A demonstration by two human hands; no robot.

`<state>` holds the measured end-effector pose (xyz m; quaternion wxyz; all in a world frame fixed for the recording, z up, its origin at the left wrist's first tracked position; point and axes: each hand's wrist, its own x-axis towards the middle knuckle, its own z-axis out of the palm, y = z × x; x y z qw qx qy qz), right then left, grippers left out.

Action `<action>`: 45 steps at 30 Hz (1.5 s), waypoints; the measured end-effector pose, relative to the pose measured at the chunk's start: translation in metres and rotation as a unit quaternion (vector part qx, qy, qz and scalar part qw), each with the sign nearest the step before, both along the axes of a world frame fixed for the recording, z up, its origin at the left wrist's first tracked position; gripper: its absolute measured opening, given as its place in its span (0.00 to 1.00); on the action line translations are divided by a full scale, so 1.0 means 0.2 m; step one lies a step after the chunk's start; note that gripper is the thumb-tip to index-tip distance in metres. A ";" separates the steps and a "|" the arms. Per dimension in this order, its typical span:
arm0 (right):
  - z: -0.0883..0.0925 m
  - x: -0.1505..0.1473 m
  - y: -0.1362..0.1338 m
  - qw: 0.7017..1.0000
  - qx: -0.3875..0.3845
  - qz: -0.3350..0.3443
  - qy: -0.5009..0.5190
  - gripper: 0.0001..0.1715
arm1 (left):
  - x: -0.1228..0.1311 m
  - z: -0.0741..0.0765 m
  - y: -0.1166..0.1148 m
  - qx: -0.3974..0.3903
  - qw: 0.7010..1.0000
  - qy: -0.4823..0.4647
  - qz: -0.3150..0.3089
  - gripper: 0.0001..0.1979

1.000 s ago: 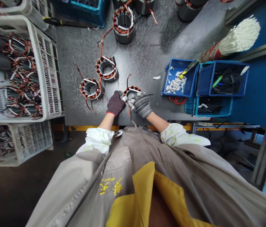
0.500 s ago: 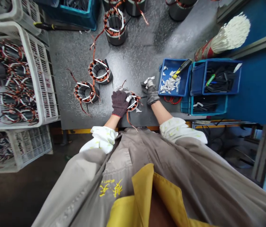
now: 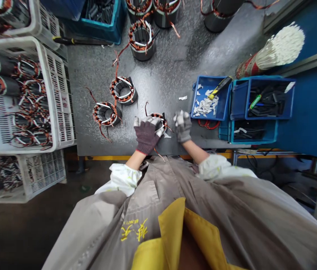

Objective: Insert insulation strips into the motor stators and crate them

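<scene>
My left hand (image 3: 147,135), in a dark purple glove with white fingertips, is closed on the near side of a motor stator (image 3: 158,117) and covers part of it. The stator shows copper windings, a white sleeve, a black strip at its rim and loose orange leads. Just to its right is my right hand (image 3: 182,126) in a grey glove, apart from the stator, its fingers loosely bent and nothing visible in them. A white scrap (image 3: 183,98) lies on the table beyond that hand. Another white piece (image 3: 167,135) sits beside the stator's lower right edge.
Two stators (image 3: 123,91) stand to the left, with several more at the back. White crates (image 3: 38,45) full of stators line the left. On the right are a blue tray (image 3: 195,90) of white scraps with a yellow cutter, bins (image 3: 233,101) of black pieces, red-handled scissors (image 3: 211,125) and a white sleeve bundle (image 3: 283,45).
My right hand has let go of the white scrap, which now lies on the table, and has come back towards me. My left hand stays at the stator. The whole view has shifted slightly.
</scene>
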<state>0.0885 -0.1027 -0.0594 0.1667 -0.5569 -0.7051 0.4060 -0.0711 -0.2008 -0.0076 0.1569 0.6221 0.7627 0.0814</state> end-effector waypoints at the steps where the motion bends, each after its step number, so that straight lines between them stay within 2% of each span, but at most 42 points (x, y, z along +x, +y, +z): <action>1: -0.02 0.10 -0.10 1.000 -0.002 0.005 -0.020 0.27 | 0.02 0.01 -0.02 -0.041 0.999 0.005 -0.017 0.24; 4: -0.09 0.30 -0.33 0.972 0.019 0.209 -0.102 0.20 | 0.05 0.04 0.00 -0.172 0.983 0.013 -0.064 0.22; 5: -0.12 0.32 -0.36 0.960 0.029 0.249 -0.123 0.21 | 0.03 0.05 0.02 -0.196 0.978 0.012 -0.072 0.23; 6: -0.14 0.31 -0.37 0.956 0.040 0.253 -0.144 0.23 | 0.00 0.06 0.05 -0.207 0.976 0.008 -0.074 0.24; 7: -0.17 0.29 -0.35 0.958 0.052 0.226 -0.166 0.26 | -0.04 0.08 0.08 -0.208 0.976 0.004 -0.068 0.25; 9: -0.20 0.21 -0.26 0.967 0.087 0.130 -0.204 0.31 | -0.15 0.11 0.10 -0.202 0.979 -0.008 -0.042 0.27; 11: -0.19 0.12 -0.16 0.968 0.125 0.068 -0.206 0.35 | -0.26 0.15 0.05 -0.202 0.979 -0.009 -0.015 0.28; 13: -0.16 0.02 -0.07 0.969 0.156 0.061 -0.181 0.36 | -0.37 0.18 -0.06 -0.207 0.978 0.016 -0.003 0.29; 17: -0.04 -0.20 0.07 0.973 0.171 0.102 -0.114 0.34 | -0.54 0.19 -0.36 -0.197 0.977 0.074 0.022 0.26; 19: 0.01 -0.37 0.16 0.980 0.151 0.107 -0.069 0.35 | -0.63 0.19 -0.48 -0.144 0.985 0.073 0.051 0.26; 21: 0.04 -0.58 0.26 0.992 0.094 0.075 -0.023 0.36 | -0.74 0.20 -0.54 -0.078 0.990 0.087 0.083 0.32; 23: 0.06 -0.82 0.33 0.999 0.014 0.035 0.016 0.36 | -0.84 0.20 -0.52 -0.048 0.987 0.116 0.097 0.39; 25: 0.07 -1.04 0.35 0.997 -0.045 0.017 0.055 0.37 | -0.93 0.19 -0.44 -0.058 0.986 0.133 0.083 0.47; 28: 0.06 -1.26 0.26 0.993 -0.066 0.017 0.101 0.38 | -1.04 0.16 -0.32 -0.091 0.984 0.144 0.051 0.51; 32: 0.05 -1.37 0.06 0.991 -0.063 0.071 0.090 0.38 | -1.21 0.15 -0.26 -0.110 0.980 0.161 0.031 0.47; 35: 0.08 -1.37 0.07 0.984 -0.056 0.150 0.079 0.35 | -1.38 0.16 -0.25 -0.125 0.976 0.180 0.013 0.44; 36: 0.11 -1.36 0.13 0.983 -0.039 0.166 0.069 0.35 | -1.44 0.17 -0.24 -0.131 0.973 0.188 0.012 0.43; 38: 0.17 -1.33 0.33 0.987 0.033 0.157 0.024 0.36 | -1.52 0.17 -0.22 -0.141 0.968 0.205 0.025 0.42; 40: 0.24 -1.29 0.64 0.983 0.139 0.113 -0.046 0.36 | -1.56 0.16 -0.18 -0.140 0.963 0.222 0.057 0.42; 42: 0.31 -1.24 0.98 0.966 0.222 0.095 -0.092 0.39 | -1.57 0.13 -0.16 -0.133 0.960 0.235 0.081 0.40; 43: 0.34 -1.21 1.15 0.956 0.255 0.092 -0.116 0.43 | -1.57 0.11 -0.16 -0.131 0.958 0.238 0.087 0.40; 45: 0.37 -1.18 1.44 0.946 0.269 0.097 -0.153 0.48 | -1.58 0.07 -0.16 -0.129 0.959 0.239 0.087 0.38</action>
